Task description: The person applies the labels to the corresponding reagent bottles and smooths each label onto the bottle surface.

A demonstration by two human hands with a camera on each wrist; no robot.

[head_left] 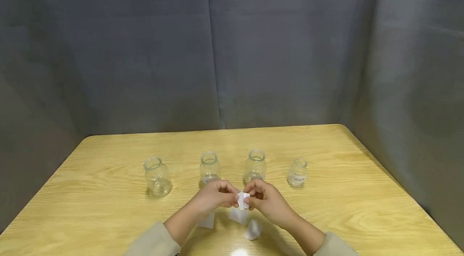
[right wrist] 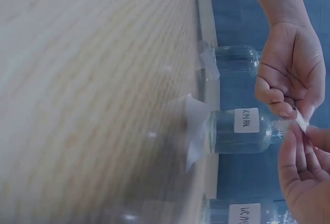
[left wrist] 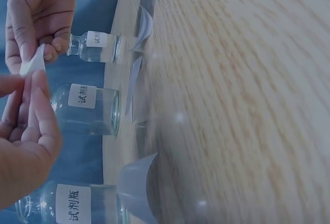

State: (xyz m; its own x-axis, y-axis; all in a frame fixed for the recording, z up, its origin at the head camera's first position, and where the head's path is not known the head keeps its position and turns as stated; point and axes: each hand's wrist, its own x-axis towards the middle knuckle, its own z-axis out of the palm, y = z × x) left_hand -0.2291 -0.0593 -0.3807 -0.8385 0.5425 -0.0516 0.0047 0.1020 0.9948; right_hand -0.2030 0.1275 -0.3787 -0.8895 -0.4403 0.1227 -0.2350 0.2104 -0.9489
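Both hands meet above the table's near middle, on a small white label (head_left: 243, 200) that looks bent or folded. My left hand (head_left: 217, 196) pinches its left side between thumb and fingers. The opposite side is pinched by my right hand (head_left: 267, 202). In the left wrist view the label (left wrist: 34, 64) spans the two hands' fingertips; no print on it can be made out. Behind the hands stand glass jars: two labelled ones (head_left: 210, 163) (head_left: 255, 164) in the middle, partly hidden, and a smaller labelled jar (head_left: 297, 172) on the right.
At the left stands another glass jar (head_left: 158, 180) with no label visible. Pale paper pieces (head_left: 206, 221) (head_left: 238, 215) (head_left: 253, 229) lie below the hands, some curled up from the wooden table (head_left: 108, 215). Grey curtains (head_left: 145, 46) enclose the table's back and sides.
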